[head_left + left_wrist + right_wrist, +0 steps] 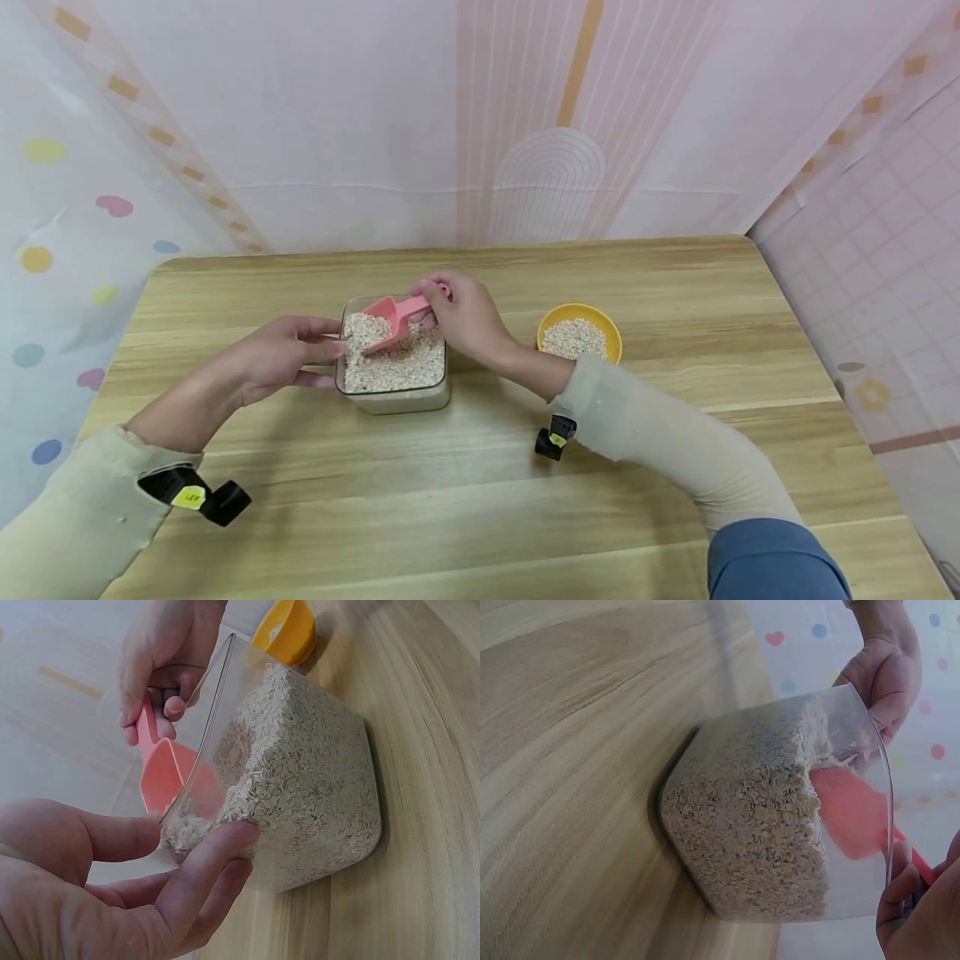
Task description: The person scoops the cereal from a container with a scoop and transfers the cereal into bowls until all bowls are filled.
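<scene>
Just left of the middle of the head view, a clear square container [392,367] stands on the wooden table [480,500], nearly full of pale oat flakes [397,362]. The right hand [465,317] comes in from the right and pinches the handle of a pink scoop [393,321] between thumb and curled fingers; the handle end sits above the container's upper right rim, and the scoop's bowl slants down to the left with its lip in the oats. In the left wrist view the scoop [169,776] shows through the clear wall, its handle in the right hand's fingers [150,682] at the top of the frame. The left hand [277,358] reaches from the lower left and holds the container's left wall, thumb along the upper part and fingers curled against the lower part; in the left wrist view one finger [214,862] presses on the wall.

To the right, past the right wrist, a yellow bowl [579,333] holding some oats stands well apart from the container. Bare tabletop lies between the two and across the whole lower half of the frame; the table's far edge runs above the hands, its right edge at the far right.
</scene>
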